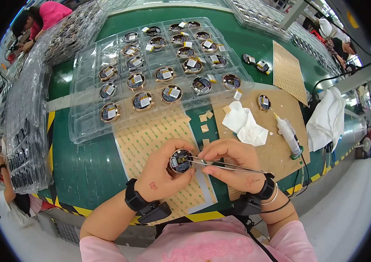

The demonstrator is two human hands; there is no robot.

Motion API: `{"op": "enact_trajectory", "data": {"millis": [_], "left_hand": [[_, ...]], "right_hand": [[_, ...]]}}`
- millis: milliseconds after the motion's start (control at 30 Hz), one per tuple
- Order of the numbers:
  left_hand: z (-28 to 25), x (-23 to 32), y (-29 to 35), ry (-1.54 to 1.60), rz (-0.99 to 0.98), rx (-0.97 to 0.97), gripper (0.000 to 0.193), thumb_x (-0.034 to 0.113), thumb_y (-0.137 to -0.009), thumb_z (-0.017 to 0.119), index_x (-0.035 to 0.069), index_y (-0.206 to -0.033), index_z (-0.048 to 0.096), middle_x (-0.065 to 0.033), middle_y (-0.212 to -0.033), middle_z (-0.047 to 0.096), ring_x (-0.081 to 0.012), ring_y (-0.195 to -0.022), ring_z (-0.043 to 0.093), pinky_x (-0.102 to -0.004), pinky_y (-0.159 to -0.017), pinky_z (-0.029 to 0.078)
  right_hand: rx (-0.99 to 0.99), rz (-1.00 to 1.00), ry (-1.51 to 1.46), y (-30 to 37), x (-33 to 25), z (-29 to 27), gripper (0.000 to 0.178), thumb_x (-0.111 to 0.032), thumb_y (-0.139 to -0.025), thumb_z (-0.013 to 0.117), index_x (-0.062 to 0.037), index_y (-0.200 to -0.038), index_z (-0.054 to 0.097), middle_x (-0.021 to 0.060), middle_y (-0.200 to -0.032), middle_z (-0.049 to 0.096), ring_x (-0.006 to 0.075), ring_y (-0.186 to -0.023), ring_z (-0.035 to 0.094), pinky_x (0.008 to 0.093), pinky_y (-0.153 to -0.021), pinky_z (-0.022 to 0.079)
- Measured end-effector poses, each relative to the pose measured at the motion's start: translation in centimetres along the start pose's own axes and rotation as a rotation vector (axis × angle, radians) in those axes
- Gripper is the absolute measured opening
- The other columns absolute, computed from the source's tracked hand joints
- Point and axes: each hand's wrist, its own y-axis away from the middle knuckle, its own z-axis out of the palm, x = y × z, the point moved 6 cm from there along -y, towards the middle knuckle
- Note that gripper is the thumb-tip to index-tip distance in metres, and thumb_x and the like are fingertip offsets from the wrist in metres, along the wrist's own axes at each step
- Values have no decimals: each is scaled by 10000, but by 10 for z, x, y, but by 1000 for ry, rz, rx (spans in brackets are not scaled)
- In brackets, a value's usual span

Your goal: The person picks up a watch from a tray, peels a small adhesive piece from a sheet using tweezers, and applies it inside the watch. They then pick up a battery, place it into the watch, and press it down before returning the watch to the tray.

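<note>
My left hand [164, 168] is closed around a round watch body [180, 161], its inner circuit board facing up. In my right hand [233, 163] is a pair of metal tweezers [220, 164], pinched between thumb and fingers. The tweezers' tips reach onto the board inside the watch body; whether they grip a part there is too small to tell. Beneath both hands lies a tan sheet of adhesive pieces [150, 144] with rows of small green marks. A few small tan squares [204, 128] are on the green table beside it.
A clear plastic tray [80, 109] with many watch bodies stands ahead. To the right, a brown board [281, 153] bears white wipes [251, 132], another watch body [264, 102] and a white glue gun [287, 132]. Stacked trays [24, 131] line the left; a person [46, 19] works behind.
</note>
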Motion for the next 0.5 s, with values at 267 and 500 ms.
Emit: {"op": "enact_trajectory", "data": {"millis": [267,500], "left_hand": [[8,-12,-2,-116,91,-48,387,48,-723,729,62,-1044,513,-68,-917,617,-158,-791,627,-273,-680,488],[11,-24,-2,-29,41,-10,424,46,-727,723,61,-1081,489,-77,-921,616,-184,-816,633,-279,-709,486]], "right_hand": [[-93,-47,179,0,5,2,215,-46,-726,777,-37,-903,654,83,-934,691,201,-875,664,293,-771,511],[-78,-48,192,2,15,0,204,-54,-724,779,-41,-885,654,85,-934,690,208,-871,666,296,-766,512]]}}
